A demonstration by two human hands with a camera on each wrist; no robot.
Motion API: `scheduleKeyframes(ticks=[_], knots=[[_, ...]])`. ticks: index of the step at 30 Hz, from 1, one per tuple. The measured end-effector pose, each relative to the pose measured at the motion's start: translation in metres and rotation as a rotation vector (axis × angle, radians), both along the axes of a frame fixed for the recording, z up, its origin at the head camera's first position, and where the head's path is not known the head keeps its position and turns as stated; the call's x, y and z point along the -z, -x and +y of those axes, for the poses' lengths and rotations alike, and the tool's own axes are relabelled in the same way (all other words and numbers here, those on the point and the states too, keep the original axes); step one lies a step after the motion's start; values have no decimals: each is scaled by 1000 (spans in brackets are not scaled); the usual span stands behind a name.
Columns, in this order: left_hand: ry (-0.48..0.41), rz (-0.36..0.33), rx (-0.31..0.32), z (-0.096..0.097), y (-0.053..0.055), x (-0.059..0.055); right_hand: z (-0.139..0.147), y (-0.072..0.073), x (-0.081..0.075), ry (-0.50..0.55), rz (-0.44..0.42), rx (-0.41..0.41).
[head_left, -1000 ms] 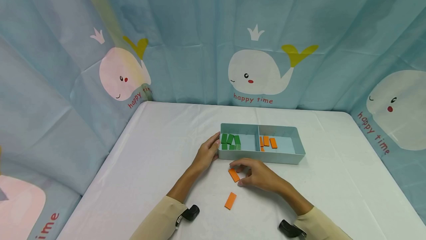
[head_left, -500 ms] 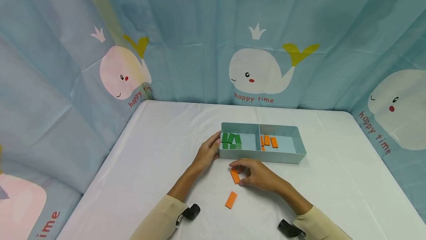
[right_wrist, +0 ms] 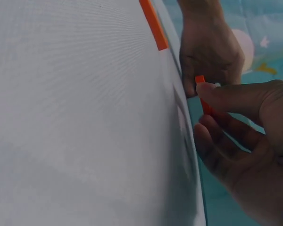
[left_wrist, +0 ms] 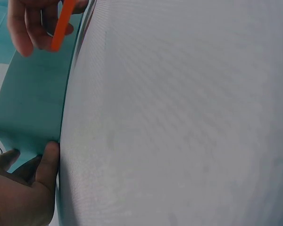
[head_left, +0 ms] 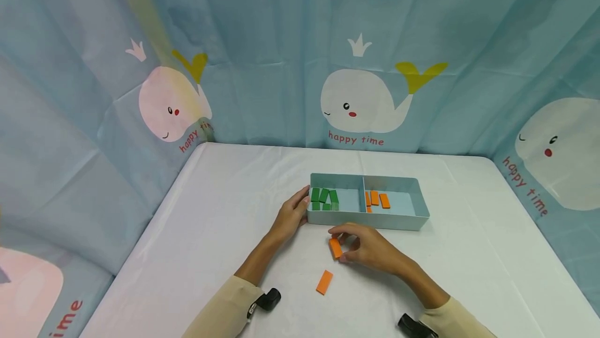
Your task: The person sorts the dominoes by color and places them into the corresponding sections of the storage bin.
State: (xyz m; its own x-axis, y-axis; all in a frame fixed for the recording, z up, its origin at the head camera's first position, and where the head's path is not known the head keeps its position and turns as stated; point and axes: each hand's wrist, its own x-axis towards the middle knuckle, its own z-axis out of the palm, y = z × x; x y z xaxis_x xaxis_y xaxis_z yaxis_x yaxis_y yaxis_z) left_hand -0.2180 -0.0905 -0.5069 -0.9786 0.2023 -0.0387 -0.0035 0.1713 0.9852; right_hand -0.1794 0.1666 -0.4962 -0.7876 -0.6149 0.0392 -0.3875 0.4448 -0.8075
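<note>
My right hand (head_left: 370, 247) pinches a thin rectangular orange block (head_left: 335, 248) between thumb and fingertips, just in front of a two-compartment box (head_left: 370, 220). The right wrist view shows this orange block (right_wrist: 206, 106) tilted upright off the cloth. At the box's left end, my left hand (head_left: 288, 219) rests its fingers on the end wall; the left wrist view has those fingers (left_wrist: 48, 162) against the wall. Several green blocks (head_left: 324, 195) lie in the left compartment, and several orange blocks (head_left: 384, 201) in the right one. Another orange block (head_left: 324, 282) lies on the cloth nearer the person.
A white cloth covers the table (head_left: 225, 197). Behind and beside it hangs a blue curtain (head_left: 262, 98) printed with whales. A dark camera (head_left: 269, 299) is strapped to the left wrist and another camera (head_left: 416, 326) to the right.
The right hand has shifted slightly right with the orange block, which now stands more upright in its pinch. The left hand, the box and the other orange block on the cloth stay in place.
</note>
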Motion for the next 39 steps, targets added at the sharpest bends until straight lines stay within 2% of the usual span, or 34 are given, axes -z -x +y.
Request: scheduleKeyframes(ticks=[15,24,33,39], knots=[[-13,-16,-2,0,3,5,30,-3,-22,54,88,106],[-12,-24,-9,1,4,4,44,0,-31,99,89,175],[-26,-31,-5,1,3,4,55,6,-37,113,167,220],[-21,-29,-8,0,4,5,64,10,-41,129,159,249]])
